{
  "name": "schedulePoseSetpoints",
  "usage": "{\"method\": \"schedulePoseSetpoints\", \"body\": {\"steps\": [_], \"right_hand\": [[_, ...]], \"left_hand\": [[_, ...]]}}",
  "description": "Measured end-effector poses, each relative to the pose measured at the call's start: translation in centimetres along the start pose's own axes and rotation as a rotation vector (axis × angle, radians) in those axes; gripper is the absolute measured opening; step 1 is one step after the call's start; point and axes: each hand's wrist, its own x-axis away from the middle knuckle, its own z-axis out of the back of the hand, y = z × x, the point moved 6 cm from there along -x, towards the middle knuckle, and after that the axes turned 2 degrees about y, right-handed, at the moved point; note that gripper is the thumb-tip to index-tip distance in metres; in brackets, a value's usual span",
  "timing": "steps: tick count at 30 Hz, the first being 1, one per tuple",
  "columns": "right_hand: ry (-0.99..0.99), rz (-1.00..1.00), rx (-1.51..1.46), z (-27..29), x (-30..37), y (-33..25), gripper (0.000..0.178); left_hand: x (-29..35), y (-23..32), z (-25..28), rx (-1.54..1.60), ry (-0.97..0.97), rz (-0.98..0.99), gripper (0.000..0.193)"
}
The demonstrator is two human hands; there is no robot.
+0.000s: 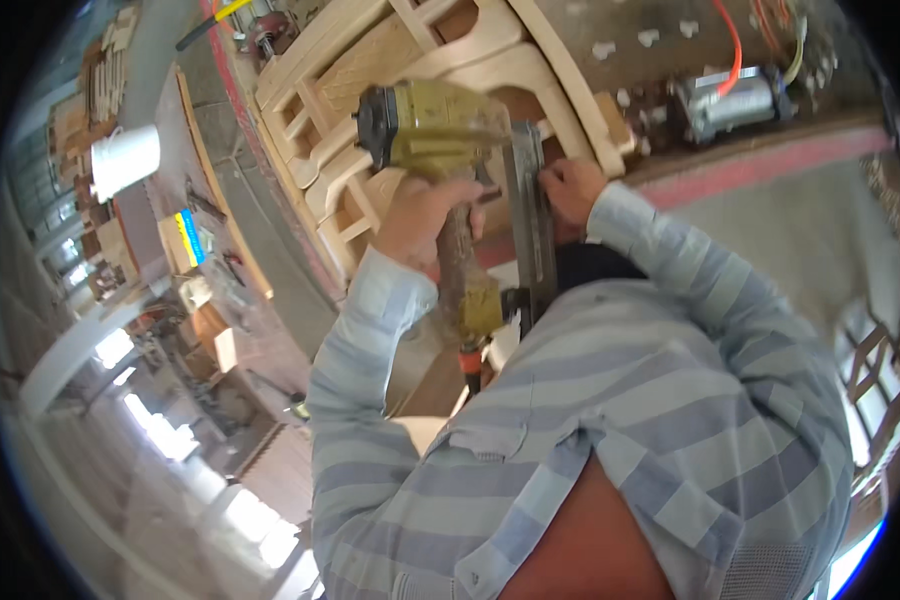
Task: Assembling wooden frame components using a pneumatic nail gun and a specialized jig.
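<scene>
A worn yellow-green pneumatic nail gun point(445, 125) is in front of my body, its dark magazine point(532, 215) running down its right side. My left hand point(420, 220) is wrapped round the gun's handle point(457, 265), a finger up near the trigger. Below the handle, a red-and-black air fitting point(470, 360) hangs toward my shirt. My right hand point(575, 190) is beside the magazine, fingers curled, their tips at its edge; what they pinch, if anything, is hidden. Beyond the gun lies a pale wooden frame point(570, 95) with curved rails and slats, partly covered by the tool.
A metal air cylinder point(732, 105) with an orange hose point(735, 45) is mounted at the right of the red-edged bench point(760, 165). A clamp point(267, 35) sits at the far left corner. A white bucket point(125, 160) and stacked wood point(110, 70) are farther left.
</scene>
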Motion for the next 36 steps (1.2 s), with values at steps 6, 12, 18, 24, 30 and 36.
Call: {"method": "schedulePoseSetpoints", "body": {"steps": [6,12,18,24,30,36], "right_hand": [[-0.110,0.100,0.116,1.9,-0.9,0.4,0.040],[-0.359,0.168,0.217,3.9,-2.2,1.1,0.042],[-0.497,0.279,0.352,3.8,-3.2,1.4,0.043],[-0.535,0.393,0.258,6.3,-1.5,1.6,0.037],[-0.495,0.502,0.074,15.0,1.1,1.0,0.025],[0.315,0.336,0.135,33.2,-3.4,6.6,0.011]], "left_hand": [[0.9,-1.7,-1.6,0.264,0.066,-0.030,0.012],[2.4,-2.9,-6.0,0.450,0.268,-0.093,0.016],[2.9,-5.1,-8.2,0.560,0.417,-0.063,0.016],[3.1,-5.1,-8.9,0.611,0.407,-0.039,0.020],[5.2,-6.0,-9.0,0.538,0.403,-0.041,0.024],[9.3,-7.9,-9.2,0.393,0.500,-0.087,0.030]]}}
